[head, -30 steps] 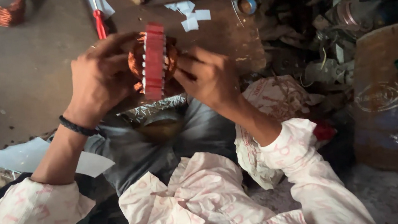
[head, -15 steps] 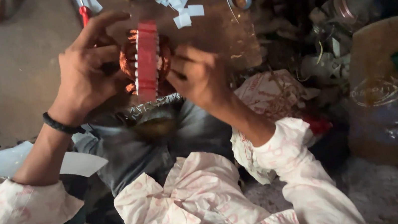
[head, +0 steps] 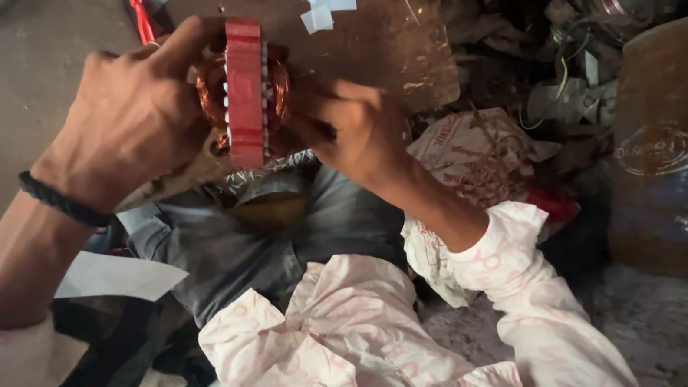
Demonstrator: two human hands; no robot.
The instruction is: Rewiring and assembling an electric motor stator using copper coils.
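- At 12 o'clock of the lap, over a brown board (head: pixel 379 49): red motor core (head: pixel 248 91) with copper coils, upright.
- Left hand (head: pixel 133 114): fingers curled around the core's 9 o'clock side, thumb on top.
- Right hand (head: pixel 358 126): fingers pinched narrow against the coil at 3 o'clock.
- White paper scraps (head: pixel 321 8) lie at 1 o'clock.
- Both wrists bent inward.

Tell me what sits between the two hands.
In the head view, a red motor stator with copper windings sits between the left hand and right hand. Both hands grip it, with no bare gap on either side.
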